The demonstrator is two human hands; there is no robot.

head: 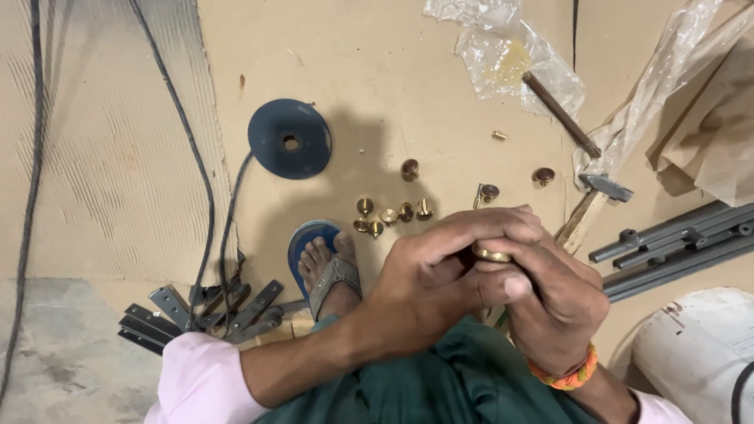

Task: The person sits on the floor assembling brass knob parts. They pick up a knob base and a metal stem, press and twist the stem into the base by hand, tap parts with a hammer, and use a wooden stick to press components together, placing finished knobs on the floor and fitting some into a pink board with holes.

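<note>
Two bare hands meet over the lap of a person seated on the floor: the left hand [428, 271] folds over the right hand [550, 302], and between their fingers shows the rim of a small round brass fitting [492, 254], pinched in the closed grip of both. At twelve o'clock from the hands, on the tan board floor [377, 55], lies a loose cluster of small brass knobs [390, 213], with three darker round caps [409, 168] scattered beyond it toward one o'clock. A dark blue metal disc with a centre hole [290, 138] lies at eleven o'clock, a black cable running to it. A wooden-handled hammer [585, 208] rests at two o'clock, just beside grey metal bars [675, 243] at three o'clock, and crumpled clear plastic bags [503, 47] lie farther out at one o'clock. A sandalled foot [326, 263] sits at nine o'clock, with flat grey metal brackets [204, 314] near it. The brass piece looks small and smooth, so a twist with uneven pressure could let it slip from the fingers and roll among the loose knobs, where it would be hard to tell apart; the cable close by the foot could also catch if the leg shifts.
</note>
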